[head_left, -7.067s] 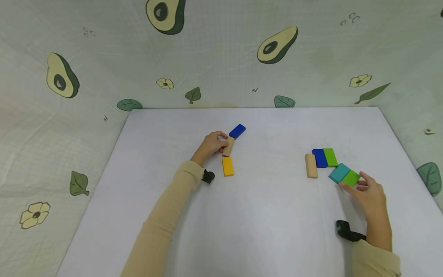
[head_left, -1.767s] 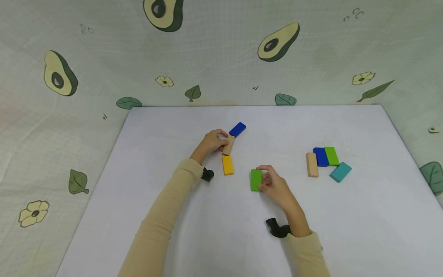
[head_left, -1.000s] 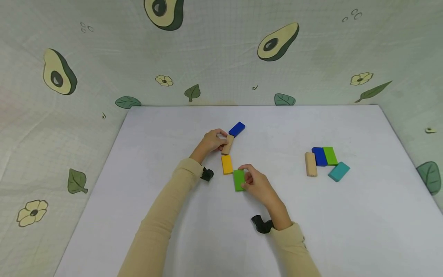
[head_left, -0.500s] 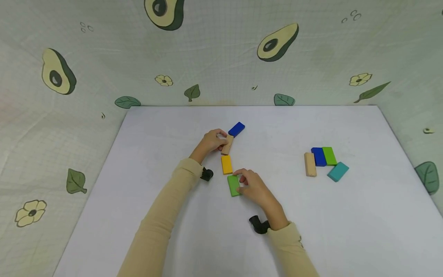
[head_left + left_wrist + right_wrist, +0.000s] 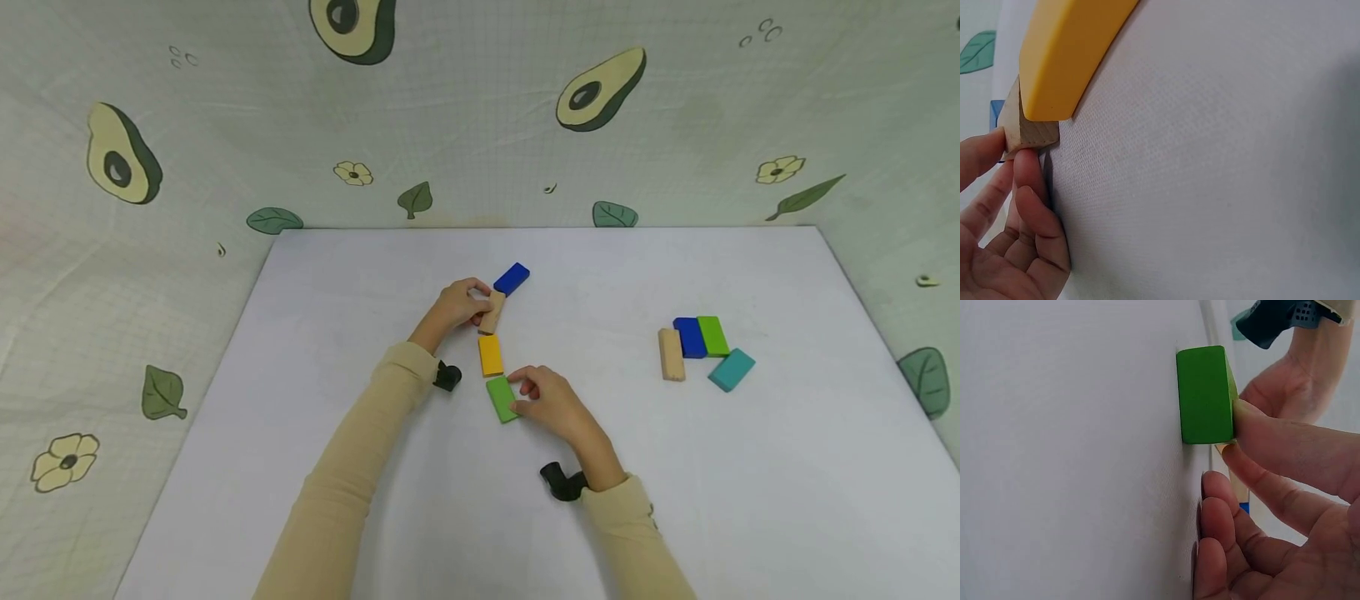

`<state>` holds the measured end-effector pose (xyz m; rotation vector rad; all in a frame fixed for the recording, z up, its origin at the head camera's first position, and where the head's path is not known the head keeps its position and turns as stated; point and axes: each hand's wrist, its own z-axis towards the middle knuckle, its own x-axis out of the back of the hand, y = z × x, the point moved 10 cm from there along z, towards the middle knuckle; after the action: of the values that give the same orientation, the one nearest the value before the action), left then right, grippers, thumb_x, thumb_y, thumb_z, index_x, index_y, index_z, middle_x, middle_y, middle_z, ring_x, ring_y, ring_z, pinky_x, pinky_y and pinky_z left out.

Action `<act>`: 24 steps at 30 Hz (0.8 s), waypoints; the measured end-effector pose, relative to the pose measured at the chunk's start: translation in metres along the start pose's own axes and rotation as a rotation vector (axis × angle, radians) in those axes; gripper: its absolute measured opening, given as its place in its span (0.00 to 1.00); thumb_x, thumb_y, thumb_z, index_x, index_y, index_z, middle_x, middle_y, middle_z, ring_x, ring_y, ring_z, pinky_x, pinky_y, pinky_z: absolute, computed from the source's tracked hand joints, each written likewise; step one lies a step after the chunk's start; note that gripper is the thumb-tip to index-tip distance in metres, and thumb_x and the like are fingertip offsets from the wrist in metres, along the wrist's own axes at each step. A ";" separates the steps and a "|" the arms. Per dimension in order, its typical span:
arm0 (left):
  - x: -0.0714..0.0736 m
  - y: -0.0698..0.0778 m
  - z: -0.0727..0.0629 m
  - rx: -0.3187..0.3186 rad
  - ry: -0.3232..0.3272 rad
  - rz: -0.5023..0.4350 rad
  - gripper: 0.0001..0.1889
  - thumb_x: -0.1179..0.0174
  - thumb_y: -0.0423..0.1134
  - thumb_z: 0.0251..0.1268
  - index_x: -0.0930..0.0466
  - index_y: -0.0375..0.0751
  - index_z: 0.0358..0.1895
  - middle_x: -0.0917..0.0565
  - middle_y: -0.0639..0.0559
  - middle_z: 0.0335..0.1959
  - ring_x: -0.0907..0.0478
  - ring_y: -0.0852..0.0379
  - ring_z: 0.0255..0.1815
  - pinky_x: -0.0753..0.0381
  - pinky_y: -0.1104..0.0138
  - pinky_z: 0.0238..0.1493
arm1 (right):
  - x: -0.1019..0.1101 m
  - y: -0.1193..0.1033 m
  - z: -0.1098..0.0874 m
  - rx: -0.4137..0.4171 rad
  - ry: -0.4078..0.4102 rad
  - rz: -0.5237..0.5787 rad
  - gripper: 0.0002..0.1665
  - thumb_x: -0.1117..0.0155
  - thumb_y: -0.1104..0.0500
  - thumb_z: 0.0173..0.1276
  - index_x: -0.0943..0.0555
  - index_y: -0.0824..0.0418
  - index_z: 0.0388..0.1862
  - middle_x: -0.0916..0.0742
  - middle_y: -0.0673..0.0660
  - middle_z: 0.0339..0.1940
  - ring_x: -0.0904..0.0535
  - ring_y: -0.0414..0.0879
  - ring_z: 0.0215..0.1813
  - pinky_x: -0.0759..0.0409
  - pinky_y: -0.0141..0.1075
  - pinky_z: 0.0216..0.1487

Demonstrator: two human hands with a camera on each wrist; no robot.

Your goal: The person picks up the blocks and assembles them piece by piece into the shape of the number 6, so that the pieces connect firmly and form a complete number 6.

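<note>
In the head view my left hand (image 5: 456, 307) pinches a plain wooden block (image 5: 492, 313) between thumb and fingers. A dark blue block (image 5: 512, 278) lies slanted at its far end, and a yellow block (image 5: 491, 356) lies at its near end. My right hand (image 5: 551, 404) pinches a green block (image 5: 502, 400) by its long edges, just below the yellow one and tilted against it, so the blocks form a bent line. In the right wrist view the thumb lies on the side of the green block (image 5: 1205, 395), its end face toward the camera.
To the right on the white table (image 5: 600, 508) lies a group: a wooden block (image 5: 671, 355), a blue block (image 5: 689, 337), a second green block (image 5: 713, 336) and a teal block (image 5: 732, 370). Black wrist cameras (image 5: 562, 483) stick out from both arms. A patterned cloth hangs behind.
My right hand has carried the green block from beside the teal block leftward to the yellow block's near end, lately turning it and nudging it closer. My left hand stays on the wooden block.
</note>
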<state>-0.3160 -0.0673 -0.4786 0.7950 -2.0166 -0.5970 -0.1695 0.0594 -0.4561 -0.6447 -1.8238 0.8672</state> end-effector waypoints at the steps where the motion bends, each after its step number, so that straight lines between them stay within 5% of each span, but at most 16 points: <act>1: 0.000 0.000 0.000 0.000 -0.002 0.001 0.16 0.41 0.42 0.62 0.26 0.47 0.53 0.24 0.50 0.23 0.28 0.59 0.22 0.30 0.71 0.26 | 0.001 0.000 0.000 0.000 0.001 0.005 0.20 0.32 0.65 0.56 0.22 0.64 0.49 0.24 0.55 0.32 0.31 0.45 0.35 0.32 0.34 0.37; 24: -0.001 -0.002 -0.001 -0.002 0.005 0.002 0.17 0.41 0.44 0.63 0.26 0.47 0.54 0.24 0.49 0.27 0.29 0.59 0.23 0.29 0.73 0.27 | 0.002 0.004 0.002 -0.012 0.002 0.036 0.19 0.35 0.66 0.57 0.21 0.63 0.50 0.23 0.55 0.30 0.30 0.44 0.33 0.32 0.33 0.34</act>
<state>-0.3145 -0.0680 -0.4798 0.7923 -2.0123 -0.5949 -0.1724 0.0628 -0.4586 -0.6872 -1.8214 0.8794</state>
